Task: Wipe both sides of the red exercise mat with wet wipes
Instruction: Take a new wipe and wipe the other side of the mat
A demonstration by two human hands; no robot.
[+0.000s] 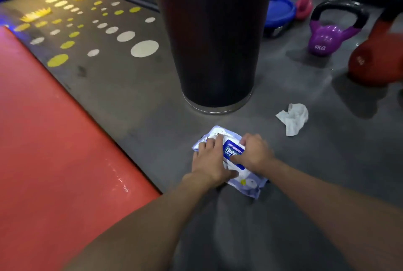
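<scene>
Left hand (pixel 209 161) presses flat, fingers straight, on the wet wipes pack (pixel 250 185); right hand (pixel 255 152) pinches its blue flap (pixel 231 150). Beside them lies the red mat (pixel 54 139).

One view is taken from the head, aimed forward and down; the wipes pack (pixel 234 150) is seen close at 6 o'clock.

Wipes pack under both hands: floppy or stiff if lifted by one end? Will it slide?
Probably floppy: the wipes pack is a soft film pouch with crinkled ends and likely sags. It probably slides on the smooth floor; the left hand presses it flat. Flat shape, unlikely to roll.
</scene>
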